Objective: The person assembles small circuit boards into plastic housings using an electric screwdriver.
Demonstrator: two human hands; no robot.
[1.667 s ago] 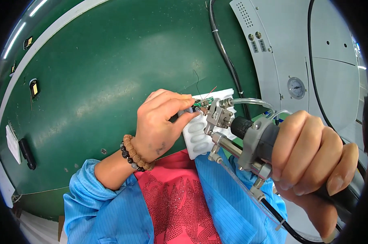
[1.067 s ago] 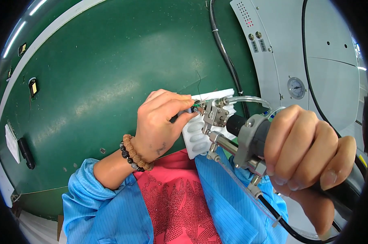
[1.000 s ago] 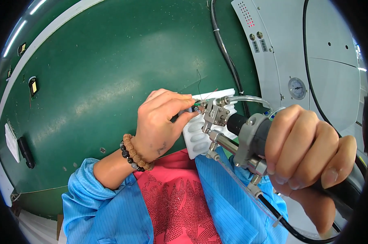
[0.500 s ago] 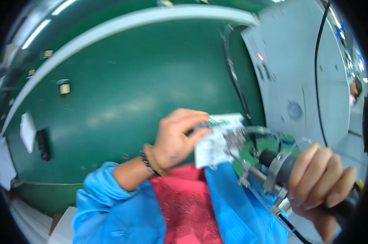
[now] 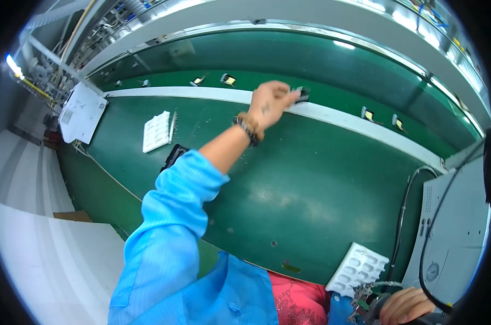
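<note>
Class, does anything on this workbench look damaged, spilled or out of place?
Yes, slightly: a dark blemish and an olive strip interrupt the plain green tabletop near its front edge. Nothing appears spilled; the small part in the left hand is too blurred to judge.

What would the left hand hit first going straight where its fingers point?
Leading with the small dark part it holds, the left hand would probably meet the green strip beyond the white rail, though depth is unclear.

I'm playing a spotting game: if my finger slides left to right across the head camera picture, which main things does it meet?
White board → first white tray → left hand → small dark part at its fingertips → second white tray → right hand.
</note>
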